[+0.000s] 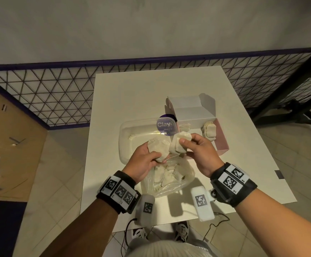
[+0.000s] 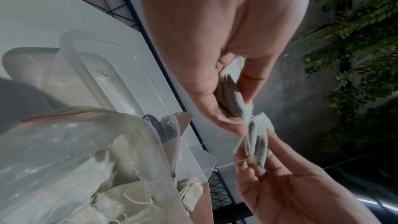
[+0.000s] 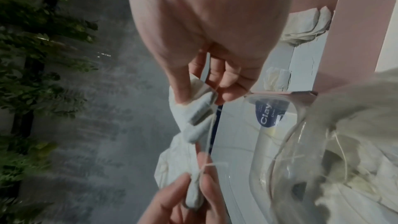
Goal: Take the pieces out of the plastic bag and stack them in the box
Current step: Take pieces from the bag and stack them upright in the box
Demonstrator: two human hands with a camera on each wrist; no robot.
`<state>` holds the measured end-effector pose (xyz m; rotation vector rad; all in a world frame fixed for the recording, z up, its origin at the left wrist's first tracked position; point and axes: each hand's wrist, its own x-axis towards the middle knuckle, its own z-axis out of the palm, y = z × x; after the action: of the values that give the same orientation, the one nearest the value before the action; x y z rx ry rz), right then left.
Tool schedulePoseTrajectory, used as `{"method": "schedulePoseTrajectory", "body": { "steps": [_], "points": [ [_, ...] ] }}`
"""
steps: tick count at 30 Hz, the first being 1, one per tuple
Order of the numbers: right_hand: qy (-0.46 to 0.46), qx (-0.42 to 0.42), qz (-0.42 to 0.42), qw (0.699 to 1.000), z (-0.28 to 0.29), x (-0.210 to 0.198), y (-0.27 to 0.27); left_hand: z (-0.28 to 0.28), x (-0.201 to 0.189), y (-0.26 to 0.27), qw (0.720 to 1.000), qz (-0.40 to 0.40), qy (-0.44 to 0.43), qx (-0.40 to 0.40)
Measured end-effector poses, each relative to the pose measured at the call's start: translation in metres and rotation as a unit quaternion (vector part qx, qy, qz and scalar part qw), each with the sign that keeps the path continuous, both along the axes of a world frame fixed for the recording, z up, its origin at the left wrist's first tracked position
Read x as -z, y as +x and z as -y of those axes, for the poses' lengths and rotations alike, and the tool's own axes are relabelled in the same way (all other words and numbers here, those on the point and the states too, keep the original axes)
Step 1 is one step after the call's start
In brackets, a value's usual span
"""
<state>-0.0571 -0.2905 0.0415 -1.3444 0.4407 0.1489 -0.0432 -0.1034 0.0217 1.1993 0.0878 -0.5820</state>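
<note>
Left hand: the left hand (image 1: 145,160) was raised above the table, fingers curled round a bunch of pale tea bags (image 1: 158,147).
Right hand: the right hand (image 1: 197,152) was raised just beside the left, thumb and fingers pinching a second bunch of tea bags (image 1: 178,143).
Strings: thin white strings (image 3: 210,125) ran between the two bunches; whether they were knotted together could not be told.
Plastic bag: the clear plastic bag (image 1: 166,178) lay on the white table (image 1: 132,89) beneath the hands, near the front edge, with more bags and loose strings inside.
Box: the box (image 1: 222,140), pink on its outer wall, stood on the right half of the table with its white lid (image 1: 190,108) folded back.
Stacked pieces: a small stack (image 1: 209,130) stood in the box; another bag (image 1: 185,127) lay at its left end.
Container: a clear plastic container (image 1: 141,132) with a dark round label reading "Clay" sat left of the box, touching it.
Surroundings: a wire mesh fence (image 1: 58,93) stood behind the table.
</note>
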Motion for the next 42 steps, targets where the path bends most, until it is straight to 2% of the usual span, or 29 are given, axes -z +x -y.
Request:
{"method": "schedulePoseTrajectory", "body": {
  "steps": [3,7,9,15,19,24,28,30,32,36,40,42],
  "points": [
    [0.013,-0.002,0.02,1.0,0.009,-0.009,-0.001,-0.003,0.003,0.004,0.999,-0.006,0.012,-0.037],
    [0.02,-0.105,0.027,0.994,0.002,-0.017,-0.009,-0.002,0.006,0.01,0.996,0.012,0.06,-0.069],
    [0.028,-0.124,0.02,0.992,-0.008,-0.018,-0.01,0.003,0.005,0.011,0.996,0.014,0.065,-0.062],
    [0.037,-0.018,-0.014,0.999,-0.019,-0.005,-0.001,0.019,-0.005,0.007,0.999,0.001,0.019,-0.029],
    [0.074,-0.034,-0.055,0.995,-0.016,-0.004,-0.001,0.019,-0.006,0.006,1.0,-0.02,-0.016,-0.012],
    [0.036,-0.008,-0.049,0.998,0.0,-0.011,0.004,0.014,-0.008,0.012,0.994,-0.085,-0.058,-0.031],
    [-0.026,-0.006,-0.009,1.0,0.024,-0.025,0.007,0.006,-0.008,0.021,0.996,-0.056,0.009,-0.068],
    [-0.051,-0.053,0.023,0.997,0.03,-0.035,0.005,-0.001,-0.004,0.031,0.99,-0.038,0.072,-0.115],
    [-0.086,-0.12,0.045,0.988,0.029,-0.044,0.001,-0.005,0.001,0.04,0.981,-0.031,0.138,-0.13],
    [-0.123,-0.186,0.053,0.973,0.019,-0.043,0.005,0.007,-0.004,0.043,0.981,0.011,0.179,-0.073],
    [-0.172,-0.152,0.054,0.972,0.006,-0.028,0.02,0.025,-0.011,0.039,0.989,0.031,0.144,0.017],
    [-0.202,-0.13,0.063,0.969,0.003,-0.021,0.027,0.031,-0.014,0.038,0.991,0.02,0.125,0.031]
  ]
}}
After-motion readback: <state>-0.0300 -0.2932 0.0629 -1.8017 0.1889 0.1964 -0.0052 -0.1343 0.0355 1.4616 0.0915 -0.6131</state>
